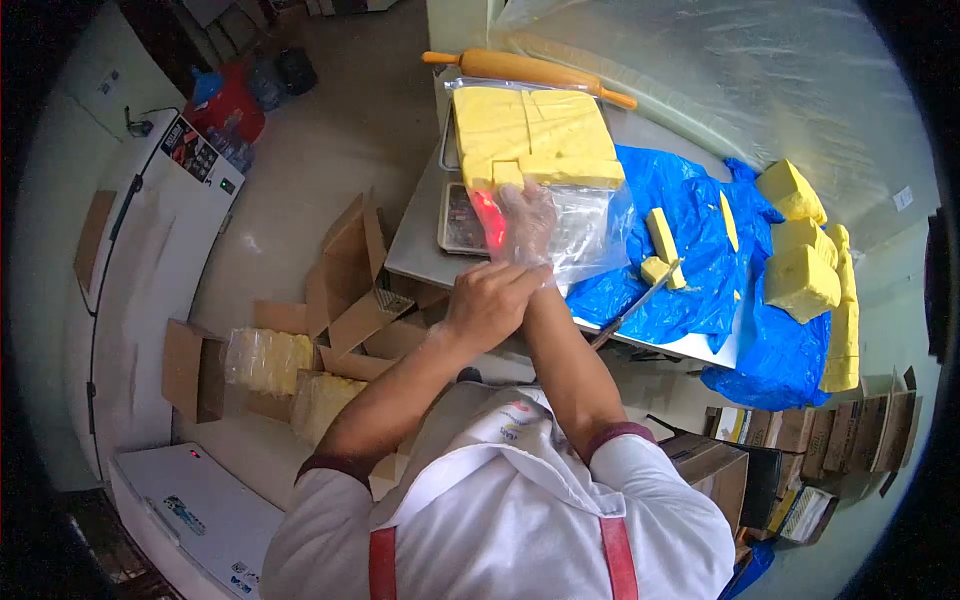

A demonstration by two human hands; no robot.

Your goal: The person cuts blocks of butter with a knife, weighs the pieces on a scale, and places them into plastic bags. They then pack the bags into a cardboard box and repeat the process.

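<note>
My right hand (528, 215) is inside a thin clear plastic glove, its fingers stretched out in front of the yellow butter-like blocks (540, 125). At my right wrist, the fingers of my left hand (490, 303) are closed on the cuff of the plastic glove (543, 275). The blocks sit on clear plastic sheeting (590, 235), packed side by side, with a smaller cut piece (507, 174) at the front. Beside my right hand, a red lit display (488, 217) glows through the plastic.
A knife (640, 303) lies on blue plastic (690, 260) near cut yellow sticks (663, 235). Large yellow blocks (802, 280) stand at the right. A rolling pin (530, 72) lies at the back. Open cardboard boxes (345, 270) and a white chest freezer (200, 515) are at the left.
</note>
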